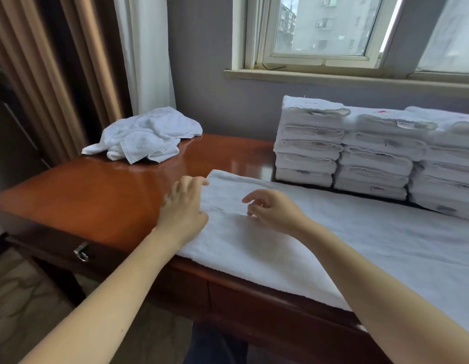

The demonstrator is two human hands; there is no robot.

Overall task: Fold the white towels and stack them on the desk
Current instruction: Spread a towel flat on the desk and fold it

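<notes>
A white towel point(333, 245) lies flat on the desk point(96, 195) under both hands. The left hand point(183, 208) touches its left edge with straight fingers. The right hand point(272, 210) is loosely curled and holds nothing. Beyond the right hand stand folded stacks point(372, 156); their tags and red marks are unreadable. Beyond the left hand lies a crumpled pile point(149, 135).
</notes>
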